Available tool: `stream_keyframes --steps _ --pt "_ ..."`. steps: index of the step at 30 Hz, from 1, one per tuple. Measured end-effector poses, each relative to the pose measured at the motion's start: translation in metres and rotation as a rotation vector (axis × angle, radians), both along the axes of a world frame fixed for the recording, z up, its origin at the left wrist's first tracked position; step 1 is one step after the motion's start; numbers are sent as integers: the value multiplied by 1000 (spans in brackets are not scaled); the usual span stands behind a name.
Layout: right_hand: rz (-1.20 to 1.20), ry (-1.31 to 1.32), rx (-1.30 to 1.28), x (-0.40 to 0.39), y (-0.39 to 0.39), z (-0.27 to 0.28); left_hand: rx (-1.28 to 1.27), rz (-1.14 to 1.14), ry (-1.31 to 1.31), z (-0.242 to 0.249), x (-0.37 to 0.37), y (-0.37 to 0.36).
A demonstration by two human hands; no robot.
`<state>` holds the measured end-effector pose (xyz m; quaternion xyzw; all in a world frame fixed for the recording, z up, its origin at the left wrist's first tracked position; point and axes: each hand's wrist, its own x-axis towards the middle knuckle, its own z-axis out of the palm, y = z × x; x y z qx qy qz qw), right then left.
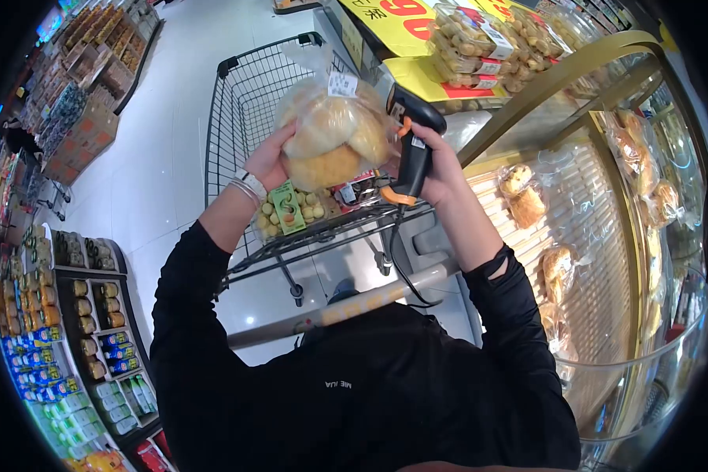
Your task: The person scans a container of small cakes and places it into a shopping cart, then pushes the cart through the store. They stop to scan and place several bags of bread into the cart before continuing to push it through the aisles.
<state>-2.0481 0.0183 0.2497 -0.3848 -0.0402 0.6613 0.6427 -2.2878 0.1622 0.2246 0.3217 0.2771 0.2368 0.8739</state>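
A clear plastic bag of bread buns point(322, 130) with a white label point(342, 84) near its tied top is held up over the shopping cart point(240, 102). My left hand point(271, 160) is closed on the bag's left side. In my right hand point(442, 169) is a black and orange handheld barcode scanner point(414, 161), whose cable hangs down past the cart handle. The right fingers sit close to the bag's right side; whether they also grip it is hidden. Below the bag in the cart lies a pack of round yellowish-green items point(311, 212) with a green label point(288, 208).
On my right stands a bakery display point(590, 236) with wrapped breads point(521, 197) and a curved gold frame point(558, 79). Stacked clear boxes point(472, 47) sit beyond it on yellow price signs. A shelf of jars and packs point(94, 315) is at left, beside the tiled floor point(165, 157).
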Motion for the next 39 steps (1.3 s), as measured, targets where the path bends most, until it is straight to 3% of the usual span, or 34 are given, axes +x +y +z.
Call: stream_keyframes --steps 4,7,8,10,11,13,17,20,23,26,28,32,38,39 --pt "-39 -123 -209 2 3 -30 -121 -116 108 -81 11 28" --pt "-9 -175 -218 6 4 -36 -147 -146 133 -142 34 22" --pt "-26 -175 -230 5 2 -37 -156 -164 131 -187 38 22" --pt "2 -242 -272 2 1 -37 508 -326 322 -270 50 21" --pt "18 -254 -283 3 0 -37 507 -341 310 -265 53 13" --pt "-1 -286 -286 5 -2 -37 888 -343 800 -231 51 -4" --pt "-76 -332 -272 1 -6 -25 847 -387 934 -194 57 -8" --pt "-262 -155 -152 5 -21 -9 1086 -351 900 -188 59 -10" --pt "-461 -17 22 4 -71 31 1317 -247 701 -131 67 -23" --pt "-471 8 353 4 -160 52 1307 -268 365 -28 67 -62" --pt "-559 -185 441 1 -218 51 1400 -392 146 35 72 -94" --pt "-839 -554 120 0 -309 31 1569 -701 -92 75 95 -147" --pt "-1122 -586 -225 21 -405 -40 1985 -844 40 51 164 -216" --pt "-1125 -586 -282 29 -416 -49 2071 -786 43 46 176 -225"
